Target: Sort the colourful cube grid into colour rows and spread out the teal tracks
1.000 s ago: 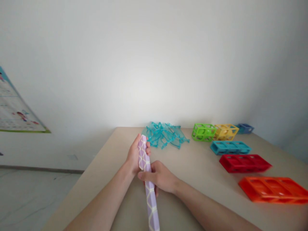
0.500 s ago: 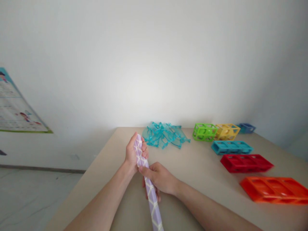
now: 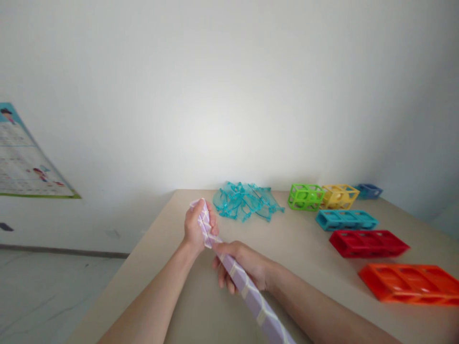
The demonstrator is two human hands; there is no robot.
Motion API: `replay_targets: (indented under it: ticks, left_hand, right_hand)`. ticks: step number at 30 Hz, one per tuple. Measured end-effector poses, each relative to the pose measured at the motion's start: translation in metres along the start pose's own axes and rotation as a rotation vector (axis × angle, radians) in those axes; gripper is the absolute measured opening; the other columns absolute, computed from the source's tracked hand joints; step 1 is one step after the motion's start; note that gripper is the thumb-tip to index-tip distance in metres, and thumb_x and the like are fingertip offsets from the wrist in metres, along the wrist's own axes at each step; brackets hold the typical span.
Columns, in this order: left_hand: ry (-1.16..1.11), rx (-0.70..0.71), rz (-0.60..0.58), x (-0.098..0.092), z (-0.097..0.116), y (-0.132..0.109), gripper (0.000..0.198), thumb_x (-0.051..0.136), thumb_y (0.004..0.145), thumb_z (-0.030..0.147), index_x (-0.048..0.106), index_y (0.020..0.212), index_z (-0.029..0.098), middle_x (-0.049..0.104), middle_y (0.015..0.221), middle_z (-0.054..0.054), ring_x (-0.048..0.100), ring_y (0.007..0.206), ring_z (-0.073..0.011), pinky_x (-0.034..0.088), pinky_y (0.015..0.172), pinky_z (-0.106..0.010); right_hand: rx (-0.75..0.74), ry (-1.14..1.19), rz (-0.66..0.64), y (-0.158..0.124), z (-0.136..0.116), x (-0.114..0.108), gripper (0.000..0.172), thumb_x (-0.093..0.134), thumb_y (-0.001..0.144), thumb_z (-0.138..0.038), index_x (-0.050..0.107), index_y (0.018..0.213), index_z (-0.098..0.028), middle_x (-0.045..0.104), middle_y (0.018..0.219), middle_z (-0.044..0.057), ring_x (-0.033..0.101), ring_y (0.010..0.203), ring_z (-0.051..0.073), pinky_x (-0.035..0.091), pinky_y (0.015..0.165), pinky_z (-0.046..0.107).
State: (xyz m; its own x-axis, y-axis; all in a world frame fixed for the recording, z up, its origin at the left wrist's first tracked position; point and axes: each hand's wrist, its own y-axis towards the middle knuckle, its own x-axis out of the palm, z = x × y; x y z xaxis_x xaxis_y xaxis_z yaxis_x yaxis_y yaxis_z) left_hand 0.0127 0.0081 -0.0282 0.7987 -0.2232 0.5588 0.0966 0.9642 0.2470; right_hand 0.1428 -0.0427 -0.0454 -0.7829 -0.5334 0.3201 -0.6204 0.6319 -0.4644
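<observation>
A long purple strip with pale cream lines (image 3: 253, 296) runs from the table's middle down past the bottom edge of the view. My left hand (image 3: 196, 227) is wrapped round its far end, where part of the strip bends to the left at the top. Just nearer to me, my right hand (image 3: 244, 265) grips the same strip, thumb on top and fingers curled beneath. The strip is angled down to the right, and its near end is out of view.
Beyond my hands lies a pile of clear teal pieces (image 3: 245, 200). On the right stand open-frame blocks: green (image 3: 306, 197), yellow (image 3: 340, 197), blue (image 3: 369, 191), teal (image 3: 346, 220), red (image 3: 369, 243) and orange (image 3: 410, 283). A poster (image 3: 28, 157) hangs at left.
The near part of the strip has swung to the right, and a bent part now shows at its far end. My right hand has turned slightly; both hands still hold on.
</observation>
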Motion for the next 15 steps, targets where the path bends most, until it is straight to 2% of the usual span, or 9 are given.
replay_targets:
  ticks: [2,4,7,10,12,13,15]
  left_hand:
    - [0.1,0.05,0.035,-0.002,-0.003,0.001,0.031,0.057,0.082,0.045,0.052,0.068,0.018,0.049,0.04,0.004,0.045,0.028,-0.0111,0.032,0.029,-0.02]
    - [0.148,0.052,0.005,-0.004,-0.005,0.001,0.031,0.058,0.082,0.044,0.053,0.067,0.017,0.049,0.04,0.004,0.045,0.028,-0.011,0.032,0.03,-0.02]
    - [0.111,-0.033,-0.157,-0.007,-0.006,-0.002,0.033,0.059,0.081,0.047,0.054,0.068,0.017,0.049,0.04,0.003,0.044,0.026,-0.0108,0.032,0.028,-0.02]
    - [0.013,-0.134,-0.318,-0.01,-0.005,-0.004,0.034,0.062,0.078,0.049,0.056,0.073,0.017,0.049,0.04,0.004,0.042,0.025,-0.0109,0.033,0.026,-0.02]
    - [-0.07,-0.176,-0.376,-0.01,-0.003,-0.005,0.034,0.062,0.077,0.051,0.057,0.076,0.017,0.048,0.041,0.005,0.04,0.024,-0.0104,0.034,0.026,-0.02]
    - [-0.109,-0.184,-0.383,-0.01,-0.001,-0.005,0.035,0.061,0.078,0.052,0.057,0.077,0.017,0.047,0.041,0.005,0.039,0.024,-0.0097,0.034,0.026,-0.02]
    - [-0.172,-0.173,-0.337,-0.008,0.001,-0.003,0.035,0.057,0.081,0.052,0.057,0.077,0.017,0.045,0.042,0.006,0.036,0.024,-0.0085,0.033,0.026,-0.02]
  right_hand:
    - [-0.073,-0.116,0.089,-0.002,0.002,-0.002,0.02,0.055,0.079,-0.03,0.057,0.066,-0.014,0.06,0.044,0.001,0.052,0.029,0.012,0.039,0.028,0.019]
    - [-0.084,-0.144,0.086,-0.002,0.005,-0.004,0.016,0.053,0.076,-0.023,0.056,0.064,-0.014,0.058,0.041,0.001,0.053,0.029,0.014,0.04,0.027,0.02]
    - [0.02,-0.065,-0.041,-0.001,0.004,-0.009,0.022,0.043,0.081,-0.024,0.057,0.067,-0.014,0.059,0.042,0.002,0.054,0.029,0.015,0.043,0.028,0.021]
    - [0.221,-0.017,-0.219,-0.003,-0.006,-0.019,0.034,0.034,0.087,-0.03,0.059,0.07,-0.013,0.061,0.045,0.004,0.053,0.028,0.014,0.043,0.027,0.02]
    - [0.323,0.009,-0.342,-0.005,-0.012,-0.025,0.043,0.026,0.09,-0.032,0.059,0.071,-0.013,0.061,0.045,0.005,0.053,0.028,0.014,0.042,0.027,0.02]
    - [0.331,0.015,-0.378,-0.006,-0.013,-0.026,0.047,0.022,0.091,-0.034,0.058,0.07,-0.013,0.062,0.046,0.006,0.054,0.029,0.014,0.042,0.027,0.02]
    - [0.18,0.015,-0.313,-0.006,-0.011,-0.026,0.052,0.02,0.091,-0.04,0.058,0.069,-0.013,0.061,0.047,0.007,0.054,0.03,0.014,0.042,0.027,0.02]
